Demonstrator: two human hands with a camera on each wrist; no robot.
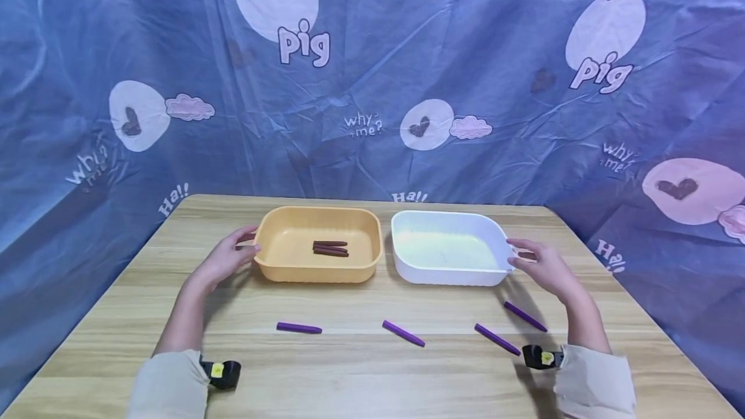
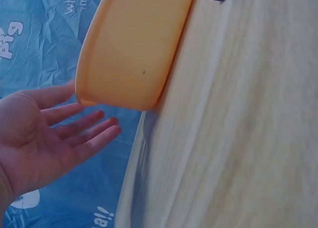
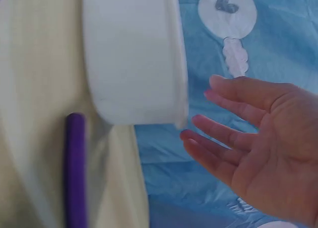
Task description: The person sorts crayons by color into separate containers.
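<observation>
An orange plastic basin point(image 1: 317, 274) stands at the back left of the table, with a few dark brown crayon-like sticks point(image 1: 330, 252) lying inside. At its left end is my left hand point(image 1: 228, 258), fingers extended and the thumb right at the rim point(image 2: 78, 91). To the right stands a white basin point(image 1: 448, 275) with nothing visible in it. My right hand point(image 1: 544, 270) is beside that basin's right end, its fingers loosely spread. A gap shows between these fingers point(image 3: 218, 96) and the white wall point(image 3: 136, 64) in the right wrist view.
Several purple crayon-like sticks lie scattered in front of the basins: one at left point(image 1: 299, 328), one near the middle point(image 1: 403, 333), others at right point(image 1: 497, 339). The wooden table point(image 1: 349, 380) ends at a blue printed curtain point(image 1: 361, 167) behind.
</observation>
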